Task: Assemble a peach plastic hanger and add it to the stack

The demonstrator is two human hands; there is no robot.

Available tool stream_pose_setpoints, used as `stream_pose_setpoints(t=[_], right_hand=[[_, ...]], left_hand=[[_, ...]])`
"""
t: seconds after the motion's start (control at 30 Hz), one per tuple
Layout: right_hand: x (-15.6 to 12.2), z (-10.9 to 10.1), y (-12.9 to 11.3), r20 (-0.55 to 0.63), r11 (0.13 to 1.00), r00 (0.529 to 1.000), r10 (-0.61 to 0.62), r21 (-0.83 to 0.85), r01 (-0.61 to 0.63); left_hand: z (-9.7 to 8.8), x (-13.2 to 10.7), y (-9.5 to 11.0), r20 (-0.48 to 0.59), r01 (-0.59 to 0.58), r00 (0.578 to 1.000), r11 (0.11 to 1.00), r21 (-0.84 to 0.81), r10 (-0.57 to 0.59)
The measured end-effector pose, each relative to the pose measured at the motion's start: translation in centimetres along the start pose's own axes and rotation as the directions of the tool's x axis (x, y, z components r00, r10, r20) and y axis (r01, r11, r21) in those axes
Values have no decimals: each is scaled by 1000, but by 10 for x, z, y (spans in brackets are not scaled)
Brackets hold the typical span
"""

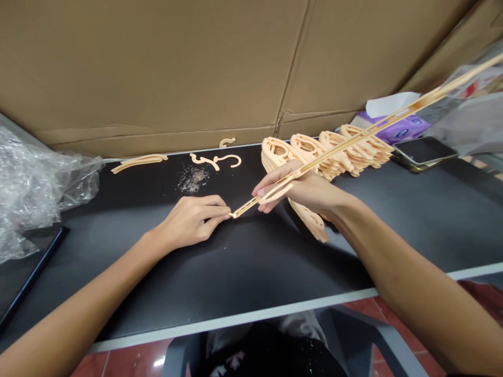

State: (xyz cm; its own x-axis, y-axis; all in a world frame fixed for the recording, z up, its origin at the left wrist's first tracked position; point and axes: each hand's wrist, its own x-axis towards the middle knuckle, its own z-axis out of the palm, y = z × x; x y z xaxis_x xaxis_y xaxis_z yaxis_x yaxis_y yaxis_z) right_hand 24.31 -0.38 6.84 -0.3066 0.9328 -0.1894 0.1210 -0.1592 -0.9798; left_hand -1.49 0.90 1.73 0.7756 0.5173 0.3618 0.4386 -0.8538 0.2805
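A long, narrow strip of pale beige plastic hanger parts (pixel 361 135) slants from the table's middle up past the upper right edge. My right hand (pixel 302 188) is closed around the strip near its lower end, and a short curved piece (pixel 277 194) lies along the fingers. At the strip's lower tip, my left hand (pixel 194 219) pinches a small beige end piece (pixel 234 215) between thumb and fingers; most of that piece is hidden. Behind and below the right hand lie stacked beige hangers (pixel 308 220), partly covered by it.
Several bundles of hangers (pixel 334 139) line the back right, near a purple tissue pack (pixel 408 128) and a phone (pixel 426 151). Loose hooks (pixel 229 158), thin strips (pixel 139 161) and white crumbs (pixel 192 179) lie at the back. Clear plastic wrap (pixel 43 178) covers the left; cardboard (pixel 157 68) stands behind.
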Motion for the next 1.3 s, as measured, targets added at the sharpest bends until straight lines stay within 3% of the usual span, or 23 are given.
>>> stream_pose_setpoints(t=[0.17,0.53,0.73,1.0,1.17,1.3], right_hand=[[5,-1,9,37,998,998,-48,52,46],[6,1,10,-5,998,999,-46,49,46],[6,0,8,26,998,999,-26,54,25],[6,0,8,38,996,999,-33,89,29],[6,-4,9,63,994,998,-27,107,20],[6,-4,9,65,993,998,-8,116,0]], left_hand=[[2,-2,0,-27,9,1000,999,34,-8],[8,-3,-1,-97,11,995,999,49,-6],[5,-2,-1,-70,-18,997,999,-29,16],[7,-2,0,-114,-17,993,1000,7,18],[3,-1,0,-74,-42,997,997,-59,38],[3,-2,0,-65,-88,994,996,-3,88]])
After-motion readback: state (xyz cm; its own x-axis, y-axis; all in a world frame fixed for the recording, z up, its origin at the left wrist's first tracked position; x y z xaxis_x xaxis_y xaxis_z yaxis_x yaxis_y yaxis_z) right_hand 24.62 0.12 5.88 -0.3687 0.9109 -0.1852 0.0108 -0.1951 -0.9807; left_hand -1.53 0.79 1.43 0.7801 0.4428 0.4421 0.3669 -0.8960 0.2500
